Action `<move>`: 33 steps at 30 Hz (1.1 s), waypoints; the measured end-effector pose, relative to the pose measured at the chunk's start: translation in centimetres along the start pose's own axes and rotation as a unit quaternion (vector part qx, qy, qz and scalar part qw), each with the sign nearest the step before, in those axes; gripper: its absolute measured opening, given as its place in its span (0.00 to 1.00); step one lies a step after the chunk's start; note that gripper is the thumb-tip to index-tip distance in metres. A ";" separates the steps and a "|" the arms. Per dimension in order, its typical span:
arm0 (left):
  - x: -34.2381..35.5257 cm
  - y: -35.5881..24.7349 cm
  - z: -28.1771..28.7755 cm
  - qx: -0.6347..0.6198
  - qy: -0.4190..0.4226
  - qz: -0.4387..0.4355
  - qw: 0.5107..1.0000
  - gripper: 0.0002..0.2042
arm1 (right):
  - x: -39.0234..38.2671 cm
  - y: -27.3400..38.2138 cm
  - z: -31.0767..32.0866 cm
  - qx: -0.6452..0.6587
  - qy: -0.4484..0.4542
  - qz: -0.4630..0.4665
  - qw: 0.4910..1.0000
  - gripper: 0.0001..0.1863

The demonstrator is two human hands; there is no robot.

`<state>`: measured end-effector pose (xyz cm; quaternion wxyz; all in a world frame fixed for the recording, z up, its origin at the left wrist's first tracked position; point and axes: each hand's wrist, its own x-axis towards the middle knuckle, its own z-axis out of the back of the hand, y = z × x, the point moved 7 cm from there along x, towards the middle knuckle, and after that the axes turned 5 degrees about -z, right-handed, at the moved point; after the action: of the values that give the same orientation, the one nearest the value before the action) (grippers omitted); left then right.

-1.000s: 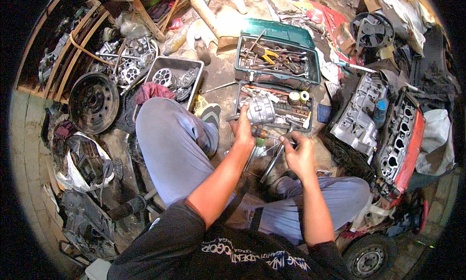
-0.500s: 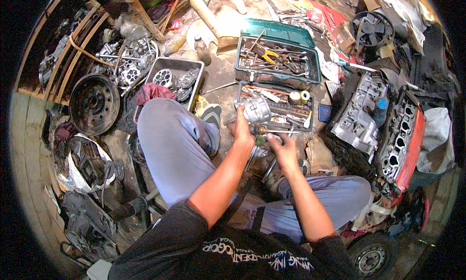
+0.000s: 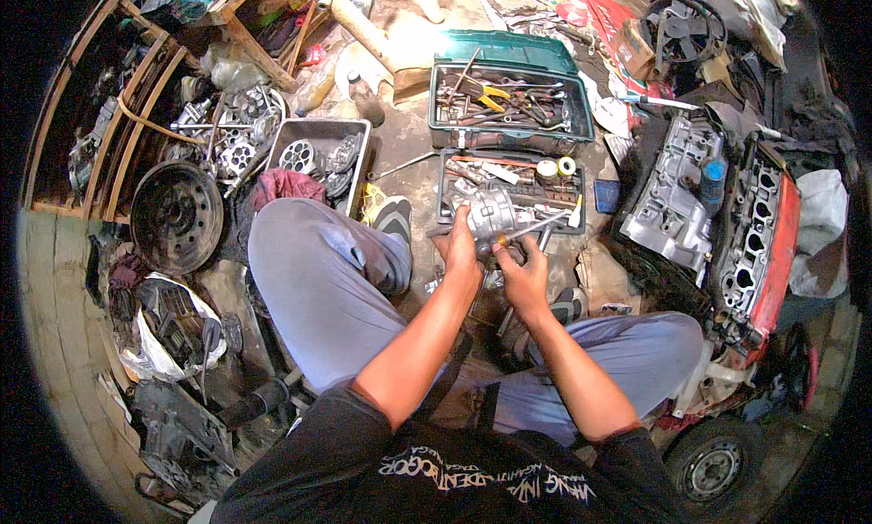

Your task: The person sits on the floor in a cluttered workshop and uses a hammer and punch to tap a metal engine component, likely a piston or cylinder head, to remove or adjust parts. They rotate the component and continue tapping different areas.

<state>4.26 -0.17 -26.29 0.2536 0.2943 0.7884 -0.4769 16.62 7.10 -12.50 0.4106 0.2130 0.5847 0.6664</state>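
I sit on the floor with my knees apart. My left hand (image 3: 460, 249) grips a silver metal engine part (image 3: 492, 212) held just above my lap. My right hand (image 3: 521, 271) is closed around a long metal tool (image 3: 534, 228) whose shaft points up and right, with its tip against that part. Both hands are close together, almost touching, in front of the lower tray of a green toolbox (image 3: 509, 186).
An open green toolbox (image 3: 509, 106) full of hand tools lies ahead. A grey bin of round parts (image 3: 318, 153) and a steel wheel rim (image 3: 174, 217) sit to the left. Engine heads (image 3: 677, 197) and a red block (image 3: 763, 242) lie to the right. A small wheel (image 3: 713, 465) is at lower right.
Both hands have drawn together and shifted slightly up and left with the metal part; the right hand has brought the tool against it.
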 end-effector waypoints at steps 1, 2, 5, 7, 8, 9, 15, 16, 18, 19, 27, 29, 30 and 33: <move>-0.3 0.3 -0.1 0.014 -0.002 0.017 1.000 0.36 | 0.3 -1.2 0.4 0.026 -0.026 0.000 0.999 0.17; -1.4 0.2 -0.3 0.016 -0.005 0.053 0.998 0.36 | 0.7 -2.1 0.7 0.052 -0.050 0.001 0.997 0.17; -2.3 -0.2 0.2 0.028 -0.044 0.099 0.994 0.25 | 1.7 -6.1 2.4 0.159 -0.108 -0.127 0.973 0.14; -2.1 0.7 0.2 0.023 -0.058 0.118 0.991 0.22 | 3.1 -12.9 3.3 0.216 -0.138 -0.191 0.948 0.13; -1.6 1.1 1.1 0.002 -0.064 0.123 0.990 0.22 | 3.1 -12.3 3.0 0.194 -0.096 -0.214 0.952 0.13; -1.1 1.5 1.5 -0.022 -0.044 0.125 0.991 0.22 | 3.2 -11.6 2.5 0.172 -0.054 -0.236 0.955 0.13; -1.8 5.0 1.3 -0.062 0.043 0.205 0.976 0.26 | 4.9 -11.2 0.3 -0.005 0.037 -0.047 0.998 0.27; -1.7 5.2 1.1 -0.080 0.053 0.205 0.974 0.26 | 5.5 -11.1 0.1 -0.010 0.051 -0.044 0.998 0.27; -1.7 5.7 1.0 -0.100 0.053 0.210 0.971 0.27 | 6.0 -11.3 -0.9 0.015 0.079 -0.060 0.995 0.25; -2.0 5.6 1.0 -0.103 0.044 0.213 0.971 0.28 | 6.0 -10.9 -1.2 0.021 0.084 -0.070 0.994 0.25; -2.7 6.1 1.0 -0.096 0.043 0.226 0.968 0.27 | 6.7 -11.3 -0.5 -0.070 0.025 -0.067 0.995 0.22; -3.0 5.6 0.8 -0.103 0.043 0.223 0.968 0.26 | 6.9 -12.0 -0.5 -0.119 -0.012 -0.051 0.992 0.22; -4.0 5.6 0.6 -0.083 0.043 0.247 0.965 0.26 | 6.8 -12.1 0.1 -0.126 -0.045 -0.039 0.990 0.22; -8.1 3.7 -0.5 0.024 0.063 0.297 0.952 0.29 | 6.4 -10.2 1.6 -0.127 -0.098 -0.009 0.987 0.22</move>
<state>12.44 -0.13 -22.76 0.3264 0.5508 0.6680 -0.3792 17.21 12.88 -23.11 0.4956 0.2183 0.4540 0.7076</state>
